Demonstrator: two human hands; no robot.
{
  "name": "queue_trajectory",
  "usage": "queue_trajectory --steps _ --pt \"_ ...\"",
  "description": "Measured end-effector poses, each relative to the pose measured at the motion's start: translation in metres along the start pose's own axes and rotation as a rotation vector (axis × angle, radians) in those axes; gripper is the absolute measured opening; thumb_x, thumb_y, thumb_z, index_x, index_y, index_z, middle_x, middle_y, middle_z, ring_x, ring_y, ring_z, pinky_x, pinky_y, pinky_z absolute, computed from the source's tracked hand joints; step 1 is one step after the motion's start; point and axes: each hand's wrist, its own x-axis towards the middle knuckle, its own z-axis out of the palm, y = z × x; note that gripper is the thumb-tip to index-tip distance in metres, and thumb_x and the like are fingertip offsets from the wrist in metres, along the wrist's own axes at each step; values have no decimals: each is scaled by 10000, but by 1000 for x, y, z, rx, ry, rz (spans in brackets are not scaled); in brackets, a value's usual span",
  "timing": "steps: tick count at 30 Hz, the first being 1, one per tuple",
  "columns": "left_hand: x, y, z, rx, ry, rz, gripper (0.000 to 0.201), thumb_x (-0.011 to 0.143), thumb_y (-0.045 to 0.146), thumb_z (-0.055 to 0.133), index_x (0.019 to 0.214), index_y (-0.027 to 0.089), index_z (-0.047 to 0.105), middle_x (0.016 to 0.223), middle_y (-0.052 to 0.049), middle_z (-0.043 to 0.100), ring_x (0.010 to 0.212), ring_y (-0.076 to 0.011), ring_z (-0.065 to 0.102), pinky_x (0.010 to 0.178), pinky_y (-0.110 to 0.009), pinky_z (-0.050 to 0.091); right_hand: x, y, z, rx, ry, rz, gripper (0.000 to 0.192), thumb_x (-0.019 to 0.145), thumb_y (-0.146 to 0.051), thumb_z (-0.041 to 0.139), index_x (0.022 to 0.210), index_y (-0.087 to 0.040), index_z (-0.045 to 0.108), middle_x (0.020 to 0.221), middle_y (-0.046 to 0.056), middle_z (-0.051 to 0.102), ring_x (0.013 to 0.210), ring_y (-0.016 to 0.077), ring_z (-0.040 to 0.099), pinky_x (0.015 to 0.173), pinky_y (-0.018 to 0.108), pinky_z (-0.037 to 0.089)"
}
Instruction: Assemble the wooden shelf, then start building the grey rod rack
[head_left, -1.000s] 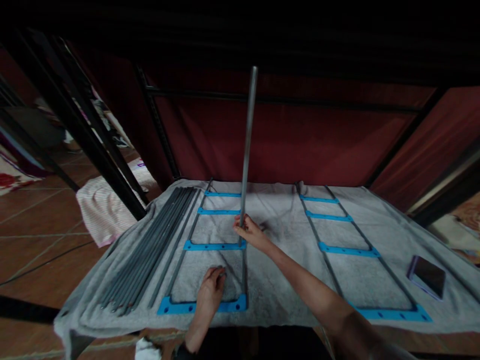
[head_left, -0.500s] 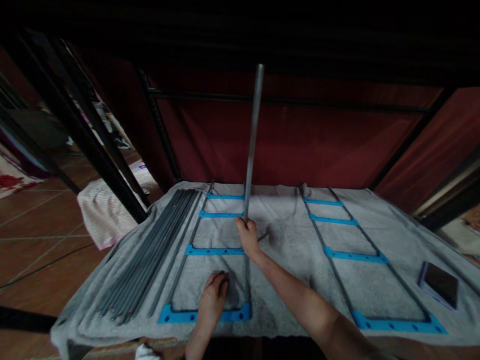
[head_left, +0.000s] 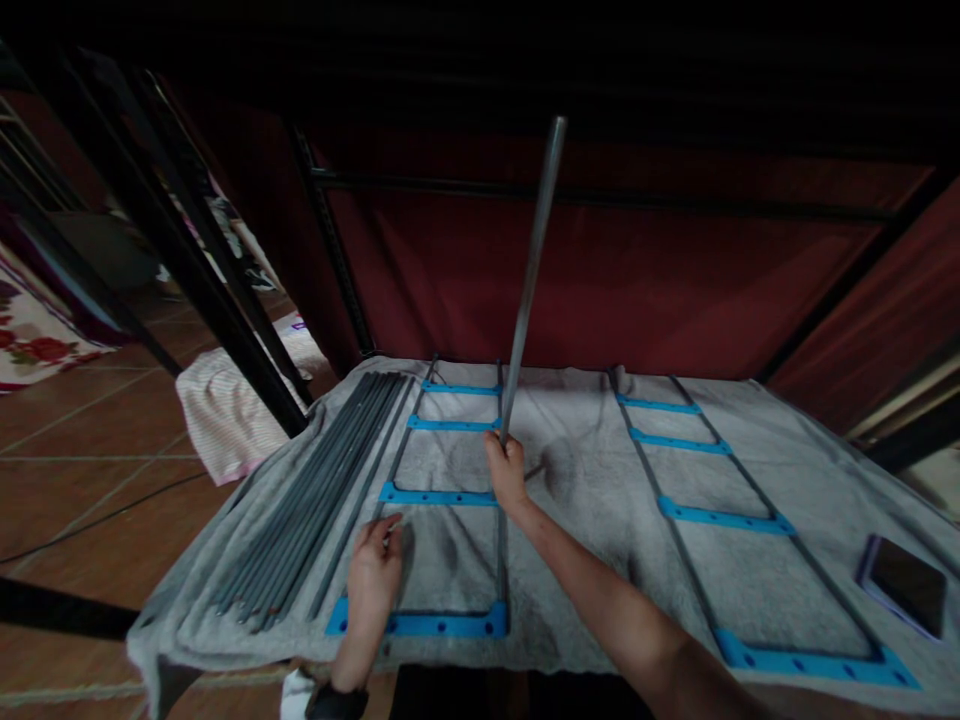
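Steel rod (head_left: 531, 280): near-upright, top tilted right, right hand (head_left: 507, 470) gripping its lower end. Left hand (head_left: 373, 570): loosely curled, empty, resting on the blue-jointed frame (head_left: 439, 495). Spare rods (head_left: 315, 490) along the desk's (head_left: 570, 590) left edge; phone (head_left: 904, 585) at right edge.

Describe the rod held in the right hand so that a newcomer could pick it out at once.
Start at the grey towel that covers the table, with two ladder-like frames with blue crossbars. Over the left frame, the right hand grips the lower end of a grey metal rod. It alone stands nearly upright against the red backdrop; the bundle of rods lies flat at the towel's left edge.
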Motion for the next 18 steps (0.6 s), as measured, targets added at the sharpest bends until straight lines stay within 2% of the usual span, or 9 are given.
queue_trajectory --steps 4,9,14,18 --pt "8 -23 -23 285 77 54 409 904 364 399 1079 145 696 1027 -159 642 969 -303 605 920 -448 497 0 -2 0 4 9 -47 369 858 -483 494 606 -255 348 541 -50 355 554 137 380 549 274 350" --pt "4 -24 -44 677 -29 13 451 942 278 333 1197 76 645 1074 -189 627 972 -316 564 915 -427 449 0 -3 1 48 17 -53 376 841 -498 503 594 -245 375 535 -57 336 555 125 357 523 259 321" --pt "5 -24 -48 791 -170 -126 445 975 246 286 1243 97 608 1092 -163 630 986 -305 580 832 -371 440 1 -5 1 61 31 -51 385 823 -504 521 582 -233 393 512 -67 344 530 110 343 520 258 295" --pt "8 -29 -48 812 -216 -107 396 972 235 314 1167 100 630 1071 -158 622 1004 -303 576 808 -355 434 2 -4 0 65 21 -45 383 825 -510 518 584 -230 416 505 -68 358 524 109 352 518 256 291"
